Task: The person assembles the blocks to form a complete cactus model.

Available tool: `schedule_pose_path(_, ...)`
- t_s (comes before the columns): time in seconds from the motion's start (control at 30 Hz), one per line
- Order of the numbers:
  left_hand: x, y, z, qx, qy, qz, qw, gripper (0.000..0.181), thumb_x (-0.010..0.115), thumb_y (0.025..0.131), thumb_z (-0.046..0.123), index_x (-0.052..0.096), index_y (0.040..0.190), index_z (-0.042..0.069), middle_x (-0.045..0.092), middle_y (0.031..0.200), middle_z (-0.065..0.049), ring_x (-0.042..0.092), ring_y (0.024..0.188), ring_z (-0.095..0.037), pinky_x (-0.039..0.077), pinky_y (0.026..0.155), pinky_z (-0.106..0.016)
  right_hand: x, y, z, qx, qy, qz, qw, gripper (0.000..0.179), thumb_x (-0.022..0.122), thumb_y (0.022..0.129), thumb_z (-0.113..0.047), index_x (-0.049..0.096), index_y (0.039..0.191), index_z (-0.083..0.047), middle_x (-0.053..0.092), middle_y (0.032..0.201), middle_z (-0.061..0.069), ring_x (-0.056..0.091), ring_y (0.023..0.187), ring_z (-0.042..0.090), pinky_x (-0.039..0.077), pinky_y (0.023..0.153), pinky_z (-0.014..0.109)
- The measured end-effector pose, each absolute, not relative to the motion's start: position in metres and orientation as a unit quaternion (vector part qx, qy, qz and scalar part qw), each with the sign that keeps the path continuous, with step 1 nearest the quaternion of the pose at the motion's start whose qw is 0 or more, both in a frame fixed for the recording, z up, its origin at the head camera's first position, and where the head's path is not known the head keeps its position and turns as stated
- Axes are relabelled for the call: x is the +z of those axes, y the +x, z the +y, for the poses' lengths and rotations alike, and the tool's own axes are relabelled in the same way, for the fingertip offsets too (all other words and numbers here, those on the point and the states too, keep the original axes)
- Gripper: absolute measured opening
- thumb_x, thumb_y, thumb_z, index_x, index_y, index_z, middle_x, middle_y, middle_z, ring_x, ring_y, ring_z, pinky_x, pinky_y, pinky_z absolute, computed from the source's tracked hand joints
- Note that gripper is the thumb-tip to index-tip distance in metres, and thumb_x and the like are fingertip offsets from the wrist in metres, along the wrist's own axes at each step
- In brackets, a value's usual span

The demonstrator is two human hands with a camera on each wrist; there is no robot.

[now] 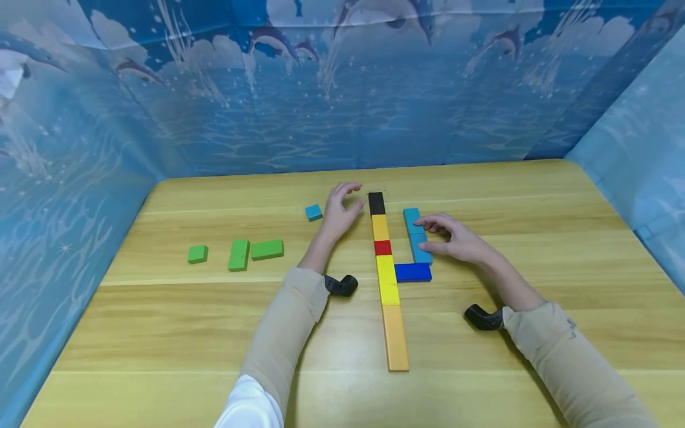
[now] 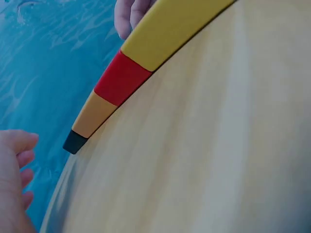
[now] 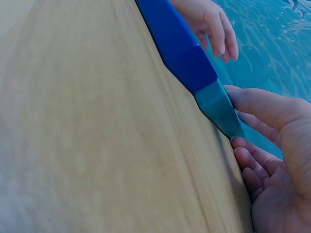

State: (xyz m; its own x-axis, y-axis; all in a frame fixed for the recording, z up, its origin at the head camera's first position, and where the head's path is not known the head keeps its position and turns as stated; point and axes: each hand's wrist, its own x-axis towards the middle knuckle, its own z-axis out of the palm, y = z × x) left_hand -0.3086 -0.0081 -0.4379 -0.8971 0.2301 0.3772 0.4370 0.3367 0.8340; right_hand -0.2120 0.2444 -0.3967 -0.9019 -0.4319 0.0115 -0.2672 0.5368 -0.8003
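My left hand (image 1: 339, 211) hovers with relaxed fingers left of the black block (image 1: 377, 203) and holds nothing. That block tops a column with an orange-yellow block (image 1: 380, 227), a red block (image 1: 382, 248), a yellow piece (image 1: 387, 279) and a long orange block (image 1: 395, 337). My right hand (image 1: 455, 238) touches the right side of two light blue blocks lined end to end. Its fingertips meet the far light blue block (image 1: 411, 217), and its thumb lies at the near light blue block (image 1: 420, 252). A dark blue block (image 1: 412, 272) lies crosswise between these and the column.
A small light blue block (image 1: 313, 212) lies left of my left hand. Further left are a small green block (image 1: 197, 254), an upright-lying green block (image 1: 239, 255) and a sideways green block (image 1: 267, 249). Blue dolphin-print cloth (image 1: 342, 119) hangs behind the wooden table (image 1: 160, 333).
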Motion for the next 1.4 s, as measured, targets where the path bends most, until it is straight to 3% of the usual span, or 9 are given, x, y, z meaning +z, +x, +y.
schedule_pose_path(0.2,-0.435,-0.299,-0.020,-0.518,-0.172,-0.825,0.143,0.038,0.065,0.081,0.006,0.057,0.118,0.000,0.056,0.117,-0.010,0.043,0.112,-0.025,0.033,0.096,-0.040,-0.419,-0.219,0.254,-0.441,-0.208,0.869,0.088,0.045,0.065,0.084,-0.009,0.049,0.126,0.001,0.047,0.113,0.015,0.040,0.098,0.026,0.034,0.083,0.036)
schedule_pose_path(0.5,-0.433,-0.288,-0.059,-0.446,-0.124,-0.874,0.148,0.046,0.067,0.079,0.011,0.055,0.122,0.003,0.052,0.124,-0.009,0.038,0.119,-0.028,0.023,0.103,-0.045,-0.432,-0.223,0.259,-0.445,-0.204,0.867,0.096,0.047,0.066,0.085,-0.018,0.049,0.127,-0.005,0.048,0.114,0.012,0.041,0.100,0.023,0.035,0.085,0.036)
schedule_pose_path(1.03,-0.428,-0.279,-0.104,-0.317,-0.136,-0.937,0.058,0.047,0.070,0.080,0.021,0.055,0.121,0.007,0.055,0.121,-0.010,0.043,0.117,-0.029,0.025,0.102,-0.048,-0.431,-0.225,0.259,-0.445,-0.197,0.868,0.095,0.047,0.066,0.084,-0.018,0.050,0.126,-0.005,0.048,0.114,0.011,0.040,0.100,0.023,0.034,0.085,0.036)
schedule_pose_path(1.4,-0.425,-0.281,-0.104,-0.284,-0.120,-0.950,0.051,0.041,0.068,0.083,0.024,0.058,0.119,0.007,0.057,0.118,-0.009,0.046,0.111,-0.029,0.031,0.097,-0.046,-0.427,-0.225,0.259,-0.446,-0.199,0.868,0.091,0.047,0.066,0.084,-0.018,0.050,0.127,-0.006,0.048,0.116,0.011,0.041,0.101,0.023,0.034,0.085,0.035)
